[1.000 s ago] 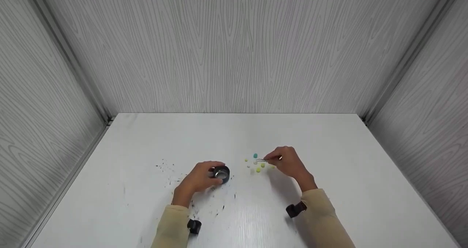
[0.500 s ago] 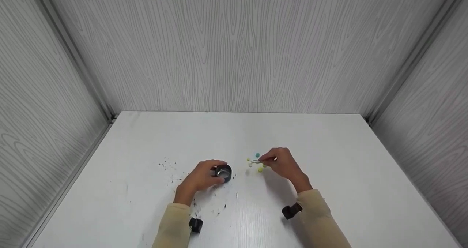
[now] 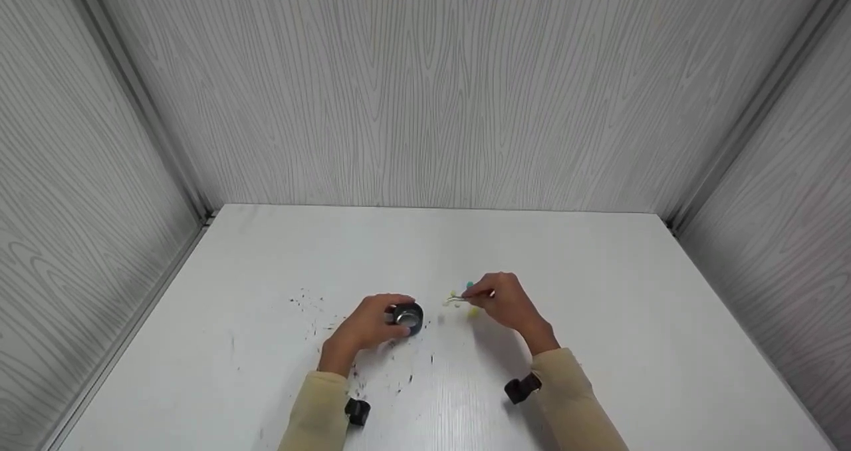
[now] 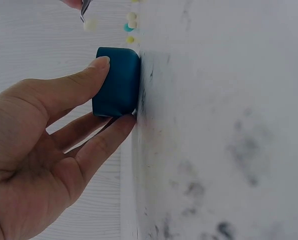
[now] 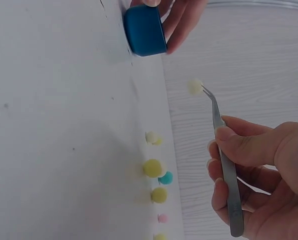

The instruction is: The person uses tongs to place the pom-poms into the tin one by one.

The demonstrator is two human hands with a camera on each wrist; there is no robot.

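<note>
My left hand (image 3: pixel 369 321) holds a small round blue cup (image 4: pixel 116 82) between thumb and fingers. The cup stands on the table with its open top showing in the head view. In my right hand (image 3: pixel 508 302) is a pair of bent-tip metal tweezers (image 5: pixel 230 180), pinched between thumb and fingers. A pale cream ball (image 5: pixel 194 86) sits at the tweezer tips, raised above the table and apart from the cup. Below and beside the right hand lie several small balls, among them a yellow ball (image 5: pixel 152 168), a teal ball (image 5: pixel 166 178) and a pink ball (image 5: pixel 162 218).
Dark specks and smudges (image 3: pixel 306 299) mark the white table (image 3: pixel 565 251) around the left hand. Grey wood-grain panels (image 3: pixel 425 92) rise at the back and both sides. Each wrist carries a black camera (image 3: pixel 358 412).
The right hand has moved left toward the cup, carrying the tweezers and the pale ball away from the other balls. My left hand and the cup have stayed about where they were.
</note>
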